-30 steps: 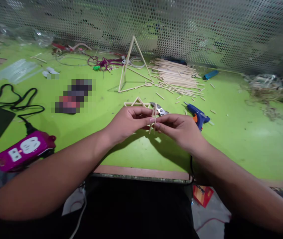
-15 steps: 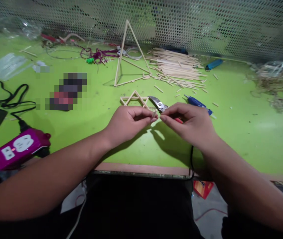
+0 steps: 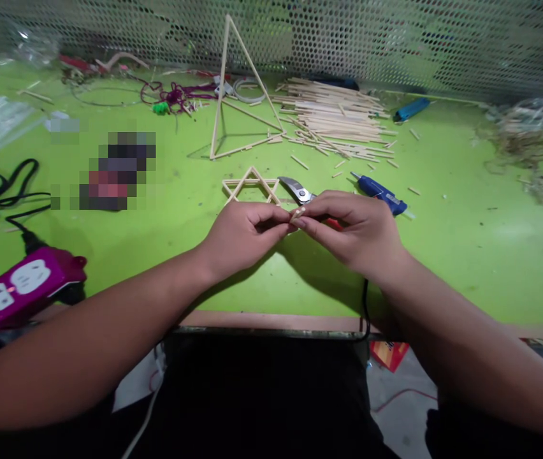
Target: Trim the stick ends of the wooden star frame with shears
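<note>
The left hand (image 3: 243, 236) and right hand (image 3: 355, 233) meet above the green tabletop (image 3: 467, 223), their fingers closed together on one short craft stick (image 3: 297, 213), held between the fingertips. Just beyond lie one six-pointed stick star (image 3: 251, 185) and one pair of metal snips (image 3: 295, 190). One blue glue gun (image 3: 380, 194) sits right; one stick pyramid (image 3: 219, 89) and a heap of loose sticks (image 3: 333, 108) stand far. Open tabletop spreads right, and the near edge runs below the hands.

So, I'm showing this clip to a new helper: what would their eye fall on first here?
The tall triangular stick frame stands out at the back of the bright green workbench, beside a big pile of wooden sticks. Front and centre, the left hand and right hand pinch a short stick, just beyond them a flat six-pointed stick star. A magenta power socket pops out at left.
</note>
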Available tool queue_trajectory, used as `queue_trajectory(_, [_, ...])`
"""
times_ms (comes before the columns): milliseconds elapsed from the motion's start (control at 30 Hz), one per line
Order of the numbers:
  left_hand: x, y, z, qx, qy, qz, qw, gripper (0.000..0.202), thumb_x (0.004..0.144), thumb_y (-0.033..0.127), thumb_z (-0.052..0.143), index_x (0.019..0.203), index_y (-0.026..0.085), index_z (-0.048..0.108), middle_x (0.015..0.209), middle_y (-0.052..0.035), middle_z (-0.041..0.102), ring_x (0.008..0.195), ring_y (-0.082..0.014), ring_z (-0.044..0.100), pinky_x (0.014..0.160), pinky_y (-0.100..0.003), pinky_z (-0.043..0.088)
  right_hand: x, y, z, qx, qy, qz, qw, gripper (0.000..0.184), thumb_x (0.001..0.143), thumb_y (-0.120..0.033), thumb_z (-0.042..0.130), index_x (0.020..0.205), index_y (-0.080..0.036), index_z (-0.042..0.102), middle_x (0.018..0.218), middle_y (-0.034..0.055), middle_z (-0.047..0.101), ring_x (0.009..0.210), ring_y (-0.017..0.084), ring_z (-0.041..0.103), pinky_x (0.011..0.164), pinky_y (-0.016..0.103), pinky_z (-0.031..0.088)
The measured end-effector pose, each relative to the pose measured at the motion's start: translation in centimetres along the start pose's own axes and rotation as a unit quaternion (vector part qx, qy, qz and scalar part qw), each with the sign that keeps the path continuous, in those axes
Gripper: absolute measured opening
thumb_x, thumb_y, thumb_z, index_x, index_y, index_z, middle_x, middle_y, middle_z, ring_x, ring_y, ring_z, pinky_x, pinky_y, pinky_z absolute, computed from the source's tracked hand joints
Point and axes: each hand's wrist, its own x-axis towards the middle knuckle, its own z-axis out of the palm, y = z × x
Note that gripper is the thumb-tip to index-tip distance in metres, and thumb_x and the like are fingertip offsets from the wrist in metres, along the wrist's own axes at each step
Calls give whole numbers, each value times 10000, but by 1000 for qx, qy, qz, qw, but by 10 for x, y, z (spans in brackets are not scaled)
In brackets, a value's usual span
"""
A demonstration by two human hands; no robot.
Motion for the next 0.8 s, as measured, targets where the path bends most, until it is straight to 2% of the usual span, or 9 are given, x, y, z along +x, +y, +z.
queue_trajectory(133, [1,-4,0,-5,-6,7,1000,142,932,291,819,1011,203,898,995,-57,877,897,-207,804,838,-291,624,0,1,0,-2,0,-9,1000,83,982,-216,764,934,-223,831,886,37,821,796,176,749,716,327,573])
queue_trajectory(333, [3,-9,2,-58,-11,2,998,214,885,373,892,1007,198,901,993,-70,877,910,-220,809,829,-295,626,-1,5,2,5,10,-32,999,73,970,-218,770,914,-227,816,864,34,816,767,176,743,679,324,572])
queue_trajectory(500, [1,-7,4,-79,-12,-4,997,169,906,326,865,995,185,894,967,-71,870,905,-211,802,831,-298,619,-1,3,2,15,9,-38,999,83,964,-201,756,920,-242,813,866,37,810,769,178,736,685,331,578])
queue_trajectory(600, [-1,-5,3,-78,-19,-13,997,198,888,356,884,985,184,893,944,-68,864,873,-205,793,801,-293,616,-2,1,3,24,10,-39,999,81,955,-198,760,911,-244,810,852,36,803,754,177,727,684,336,576])
queue_trajectory(700, [-1,-2,2,-96,-30,-27,995,253,864,399,909,993,182,894,955,-72,865,888,-213,797,816,-297,627,-2,-1,3,41,13,-19,999,63,948,-218,777,896,-237,808,849,40,803,759,180,723,684,337,571])
queue_trajectory(800, [-2,0,2,-132,-41,-46,989,257,845,376,928,1012,184,896,990,-74,872,945,-226,812,892,-320,643,-2,-3,2,67,13,33,997,84,938,-275,806,875,-221,814,844,45,804,752,176,717,671,326,562])
